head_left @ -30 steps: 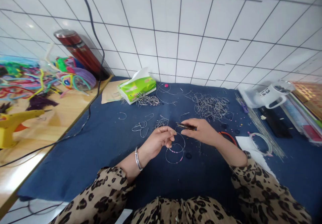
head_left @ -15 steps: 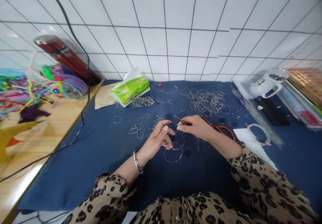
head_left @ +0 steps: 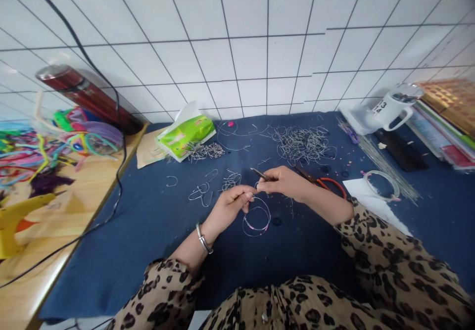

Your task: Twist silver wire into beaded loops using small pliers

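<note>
Close together, the left hand [head_left: 235, 202] pinches a looped pink-beaded wire [head_left: 252, 228] over the blue cloth [head_left: 230, 265], and the right hand [head_left: 285, 184] clasps a slim dark tool [head_left: 260, 173]. Orange-handled scissors [head_left: 337, 182] lie just behind the right hand, below a heap of bent wires [head_left: 302, 144].

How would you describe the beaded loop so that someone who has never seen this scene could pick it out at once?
On the blue cloth, find the left hand, just past a silver bangle. By its fingertips is the beaded loop, showing as thin, overlapping circles. Pink beads set it apart from the plain bent wires nearby.
</note>
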Motion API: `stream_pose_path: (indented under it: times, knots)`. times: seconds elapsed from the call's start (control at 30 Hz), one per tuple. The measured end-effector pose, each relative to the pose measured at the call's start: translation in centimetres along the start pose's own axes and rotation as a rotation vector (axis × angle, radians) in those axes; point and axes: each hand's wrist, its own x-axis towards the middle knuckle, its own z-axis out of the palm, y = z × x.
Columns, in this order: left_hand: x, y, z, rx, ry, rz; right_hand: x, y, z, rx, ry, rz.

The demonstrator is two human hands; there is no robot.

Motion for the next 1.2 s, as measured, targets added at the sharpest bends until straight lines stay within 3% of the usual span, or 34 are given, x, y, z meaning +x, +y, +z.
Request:
stream_pose_path:
  times: [0.27,0.53,0.67,0.83,0.93,1.07,1.2]
  knots:
    - [-0.1,0.4,-0.1,0.11,-0.021,0.079,-0.1,0.0,0.4,0.002,-0.025,0.01]
    - [0.0,0.0,-0.1,0.112,-0.017,0.022,0.0,0.2,0.7,-0.067,-0.031,-0.001]
    - [0.0,-0.1,-0.3,0.033,-0.004,-0.001,-0.2,-0.6,0.0,-0.321,0.048,-0.055]
    - [0.2,-0.2,-0.6,-0.077,0.041,0.004,-0.6,-0.9,-2.0,-0.866,0.236,-0.229]
    - [0.3,-0.1,-0.6,-0.129,0.054,0.012,-1.7,-0.2,-2.4,-1.05,0.205,-0.241]
    - [0.3,-0.1,-0.6,-0.153,0.053,0.016,-3.5,0.5,-1.3,-1.221,0.115,-0.309]
    - [0.2,0.0,-0.5,-0.174,0.02,-0.009,-3.9,0.3,0.3,-1.398,0.166,-0.332]
